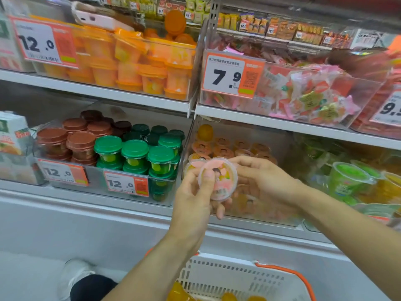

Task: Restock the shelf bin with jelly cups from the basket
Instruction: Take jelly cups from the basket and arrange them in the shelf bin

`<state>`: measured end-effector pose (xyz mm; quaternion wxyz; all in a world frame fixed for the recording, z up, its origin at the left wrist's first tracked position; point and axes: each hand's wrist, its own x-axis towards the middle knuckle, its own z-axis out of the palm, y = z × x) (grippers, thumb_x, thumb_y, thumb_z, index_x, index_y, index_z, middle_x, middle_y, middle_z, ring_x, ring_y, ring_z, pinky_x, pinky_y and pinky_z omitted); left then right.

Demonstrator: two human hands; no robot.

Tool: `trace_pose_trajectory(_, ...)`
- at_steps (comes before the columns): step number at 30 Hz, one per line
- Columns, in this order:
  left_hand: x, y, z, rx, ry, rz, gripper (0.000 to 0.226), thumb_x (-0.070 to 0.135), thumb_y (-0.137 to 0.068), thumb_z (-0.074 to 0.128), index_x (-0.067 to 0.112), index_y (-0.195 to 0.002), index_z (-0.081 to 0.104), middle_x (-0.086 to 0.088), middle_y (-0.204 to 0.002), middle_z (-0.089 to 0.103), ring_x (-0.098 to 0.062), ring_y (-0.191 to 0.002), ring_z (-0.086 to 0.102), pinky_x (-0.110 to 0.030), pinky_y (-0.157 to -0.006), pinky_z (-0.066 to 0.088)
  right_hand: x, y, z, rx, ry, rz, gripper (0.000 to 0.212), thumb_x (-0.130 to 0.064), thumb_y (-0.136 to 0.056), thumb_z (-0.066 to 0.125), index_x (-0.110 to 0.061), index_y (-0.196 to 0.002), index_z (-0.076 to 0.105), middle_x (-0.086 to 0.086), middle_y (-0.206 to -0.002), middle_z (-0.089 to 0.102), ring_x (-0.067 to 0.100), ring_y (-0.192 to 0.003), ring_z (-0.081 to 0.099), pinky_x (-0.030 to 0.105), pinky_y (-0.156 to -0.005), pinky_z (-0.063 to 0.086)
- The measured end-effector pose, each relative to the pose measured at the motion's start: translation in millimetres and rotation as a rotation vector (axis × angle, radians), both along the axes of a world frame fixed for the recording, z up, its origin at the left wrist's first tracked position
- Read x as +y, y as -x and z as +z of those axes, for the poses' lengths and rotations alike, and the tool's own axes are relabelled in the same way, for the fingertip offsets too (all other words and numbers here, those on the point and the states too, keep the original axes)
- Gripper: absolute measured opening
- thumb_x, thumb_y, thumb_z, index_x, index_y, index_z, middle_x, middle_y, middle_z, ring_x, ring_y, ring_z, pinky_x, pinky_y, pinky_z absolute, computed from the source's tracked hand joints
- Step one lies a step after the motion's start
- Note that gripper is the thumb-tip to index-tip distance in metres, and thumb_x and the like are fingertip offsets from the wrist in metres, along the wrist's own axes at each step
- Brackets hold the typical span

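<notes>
Presently: jelly cup (pixel 218 179) pinched by left hand (pixel 193 199), held before shelf bin (pixel 280 140). Right hand (pixel 263 181) at 3 o'clock, fingers (pixel 236 159) curled on rim. Basket (pixel 236 276) at 6 o'clock.

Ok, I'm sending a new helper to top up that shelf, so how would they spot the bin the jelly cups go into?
Find the white price tag reading 7.9 on the upper shelf; the clear bin sits directly beneath it, one shelf down. It stands right of the bin of green-lidded cups. Unlike its neighbours, it holds small, flat jelly cups with peach and orange cartoon-printed seals.
</notes>
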<state>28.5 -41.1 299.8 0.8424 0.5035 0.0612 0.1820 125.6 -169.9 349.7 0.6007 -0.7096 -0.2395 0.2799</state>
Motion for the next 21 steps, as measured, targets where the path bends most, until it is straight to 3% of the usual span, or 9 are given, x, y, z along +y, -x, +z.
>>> trace_pose_trajectory(4,1,-1,1,-0.059,-0.036,0.042,0.04,0.043,-0.089,0.055,0.014,-0.113,0.068,-0.013,-0.079,0.066,-0.021,-0.056,0.057,-0.024,-0.038,0.041,-13,6,-6,0.149,-0.173,0.229,0.047,-0.018,-0.089,0.065,-0.004,-0.133,0.054,0.023,-0.111,0.063,0.031,-0.091,0.06,0.041,-0.087,0.049)
trace_pose_trajectory(8,4,-1,5,-0.036,-0.084,0.029,0.035,0.044,-0.093,0.051,0.017,-0.106,0.07,-0.009,-0.07,0.064,-0.021,-0.053,0.055,-0.023,-0.037,0.04,-9,1,-18,0.144,-0.315,0.223,0.075,-0.022,-0.076,0.082,0.002,-0.137,0.046,0.024,-0.11,0.061,0.03,-0.092,0.062,0.041,-0.089,0.048)
trace_pose_trajectory(11,5,-2,8,0.05,-0.082,0.041,0.039,0.046,-0.099,0.042,0.015,-0.108,0.064,-0.012,-0.072,0.066,-0.02,-0.052,0.054,-0.021,-0.035,0.036,0,1,-19,0.104,-0.37,0.151,0.075,-0.025,-0.073,0.084,0.004,-0.133,0.05,0.021,-0.105,0.064,0.024,-0.084,0.064,0.033,-0.077,0.054)
trace_pose_trajectory(14,6,-3,7,0.182,0.079,-0.014,0.038,0.043,-0.104,0.034,0.016,-0.114,0.059,-0.012,-0.078,0.069,-0.021,-0.049,0.056,-0.021,-0.033,0.033,15,-3,-12,0.037,-0.384,-0.052,0.056,-0.03,-0.081,0.074,0.006,-0.121,0.059,0.021,-0.099,0.068,0.021,-0.076,0.066,0.028,-0.064,0.054)
trace_pose_trajectory(18,8,-2,0,0.316,0.099,-0.051,0.03,0.024,-0.103,0.038,0.006,-0.095,0.06,-0.01,-0.071,0.06,-0.019,-0.04,0.047,-0.018,-0.033,0.024,39,-35,2,-0.275,-0.08,-0.438,0.043,-0.041,-0.087,0.069,-0.002,-0.104,0.064,0.019,-0.074,0.073,0.031,-0.065,0.071,0.042,-0.068,0.06)
trace_pose_trajectory(21,9,-2,-2,0.374,0.062,-0.08,0.03,0.023,-0.102,0.042,0.006,-0.086,0.061,-0.006,-0.065,0.059,-0.016,-0.039,0.044,-0.017,-0.033,0.021,60,-63,3,-0.538,0.298,-0.571,0.05,-0.054,-0.078,0.071,-0.005,-0.085,0.073,0.009,-0.059,0.071,0.02,-0.059,0.071,0.033,-0.063,0.06)
